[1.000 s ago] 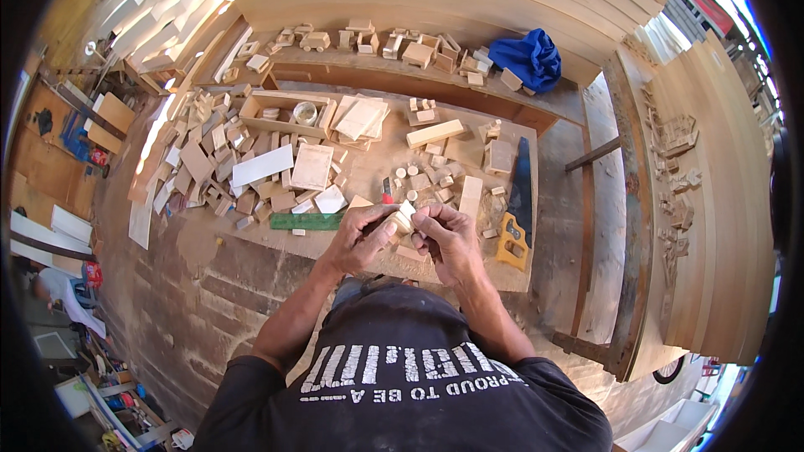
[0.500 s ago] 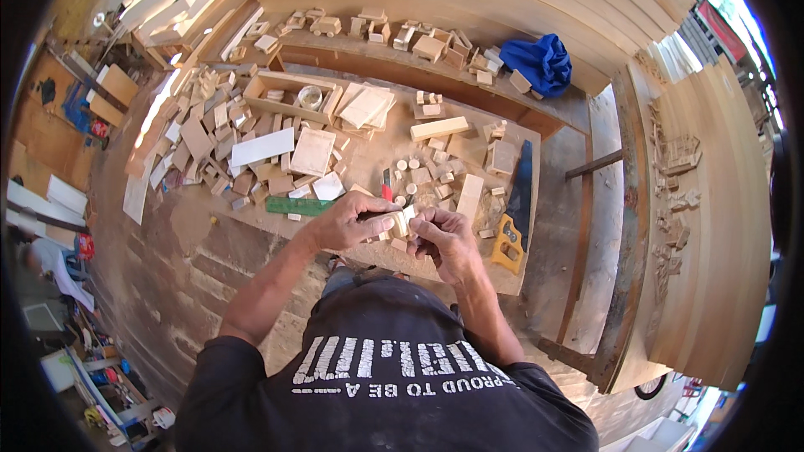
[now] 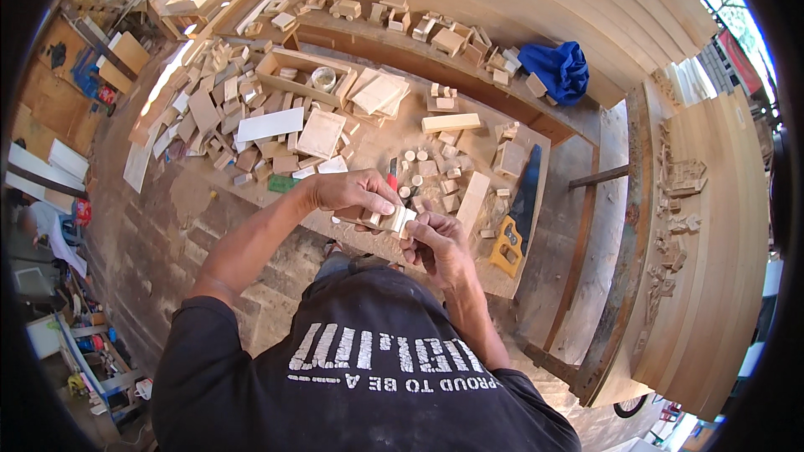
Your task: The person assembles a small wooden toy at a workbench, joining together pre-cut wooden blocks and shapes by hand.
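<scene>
My left hand [image 3: 356, 194] is closed around a small pale wooden piece [image 3: 395, 221], thumb on its top. My right hand [image 3: 440, 247] pinches the right end of that piece, fingers curled. Both are over the front of the workbench [image 3: 335, 145]. Just beyond them lie a red-handled tool [image 3: 393, 172], small round wooden pieces [image 3: 409, 156] and a pale board [image 3: 472, 202]. A green ruler [image 3: 281, 185] shows behind my left forearm, partly hidden. A handsaw [image 3: 507, 243] with a yellow handle lies at the bench's right end.
Piled offcuts [image 3: 203, 110], a wooden box [image 3: 285, 67] and stacked squares [image 3: 376, 90] cover the left and back. A shelf behind holds wooden toy vehicles [image 3: 346, 9] and a blue cloth [image 3: 556, 67]. A metal-edged rack [image 3: 622, 247] and boards [image 3: 703, 243] stand right; another person [image 3: 33, 226] shows far left.
My left hand and forearm have swung higher and more sideways, turning the held piece, with my right hand still on it. The whole view has shifted and tilted slightly.
</scene>
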A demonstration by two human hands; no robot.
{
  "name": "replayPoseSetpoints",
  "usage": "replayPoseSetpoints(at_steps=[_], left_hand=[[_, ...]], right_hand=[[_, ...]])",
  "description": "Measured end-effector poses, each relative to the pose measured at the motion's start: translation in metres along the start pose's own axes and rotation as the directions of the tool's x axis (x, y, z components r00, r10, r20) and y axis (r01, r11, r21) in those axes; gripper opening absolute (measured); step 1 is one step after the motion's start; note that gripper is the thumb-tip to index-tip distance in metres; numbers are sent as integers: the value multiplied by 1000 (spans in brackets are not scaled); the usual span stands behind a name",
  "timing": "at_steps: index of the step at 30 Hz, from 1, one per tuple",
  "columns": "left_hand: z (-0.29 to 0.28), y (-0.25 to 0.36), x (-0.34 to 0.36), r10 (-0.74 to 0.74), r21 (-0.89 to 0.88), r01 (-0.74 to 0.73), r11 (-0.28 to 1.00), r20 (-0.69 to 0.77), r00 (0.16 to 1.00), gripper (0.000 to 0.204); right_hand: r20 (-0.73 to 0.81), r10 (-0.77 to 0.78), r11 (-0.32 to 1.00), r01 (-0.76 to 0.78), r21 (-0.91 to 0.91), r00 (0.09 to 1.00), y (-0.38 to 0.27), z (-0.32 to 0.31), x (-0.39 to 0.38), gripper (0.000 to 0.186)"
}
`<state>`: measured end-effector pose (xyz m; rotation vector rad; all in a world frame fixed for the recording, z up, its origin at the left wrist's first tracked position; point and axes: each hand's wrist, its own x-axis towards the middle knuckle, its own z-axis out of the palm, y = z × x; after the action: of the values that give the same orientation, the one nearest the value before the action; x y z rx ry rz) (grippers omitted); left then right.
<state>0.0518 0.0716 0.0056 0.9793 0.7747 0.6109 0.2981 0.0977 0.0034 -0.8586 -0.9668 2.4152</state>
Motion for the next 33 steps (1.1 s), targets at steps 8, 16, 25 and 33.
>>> replayPoseSetpoints(at_steps=[8,16,25,33], left_hand=[[1,-5,0,38,-101,-43,994,-51,998,43],[-7,-16,1,47,-99,-47,994,-8,999,37],[-18,-31,12,-93,-114,87,990,-54,994,35],[-19,-41,7,-135,-139,128,982,-44,990,34]], right_hand=[[-15,-108,985,109,137,994,10,11,3,19],[-26,-78,982,81,169,997,12,13,6,18],[-109,104,951,-67,303,989,21,1,23,7],[-85,89,981,-73,183,992,28,-2,24,11]])
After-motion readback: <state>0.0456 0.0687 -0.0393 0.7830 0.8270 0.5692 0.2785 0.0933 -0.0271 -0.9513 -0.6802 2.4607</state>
